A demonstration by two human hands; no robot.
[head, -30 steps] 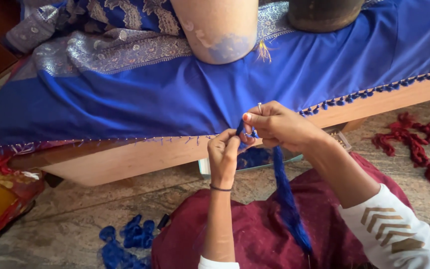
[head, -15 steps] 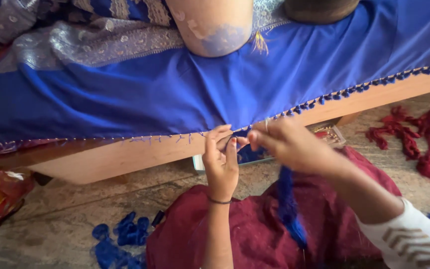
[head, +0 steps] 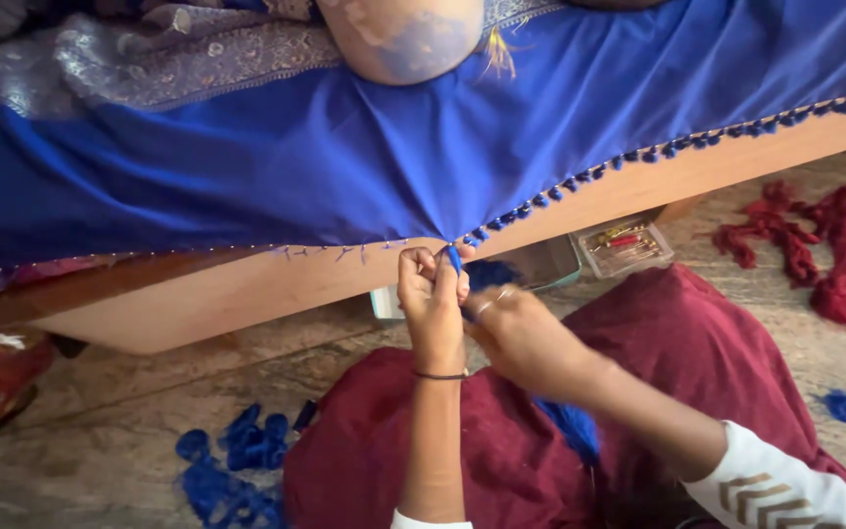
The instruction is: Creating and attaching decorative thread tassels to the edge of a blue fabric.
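Note:
A blue cloth (head: 364,167) with a row of small blue tassels (head: 638,157) along its hem lies over a wooden board (head: 247,294). My left hand (head: 433,309) pinches the hem and a strand of blue thread (head: 454,259) at the board's edge. My right hand (head: 521,338) sits just below and to the right of it, fingers closed on the same blue thread, a ring on one finger. A bundle of blue thread (head: 570,426) hangs under my right wrist onto my maroon lap (head: 697,362).
A pale rounded pot (head: 403,39) weighs the cloth down at the top. A small clear box of pins (head: 627,243) and a tray (head: 540,264) lie under the board. Blue thread scraps (head: 232,465) lie on the floor at left, red yarn (head: 824,250) at right.
My right hand has dropped from the hem to below my left hand, drawing the blue thread down. My left hand stays pinched at the cloth's edge.

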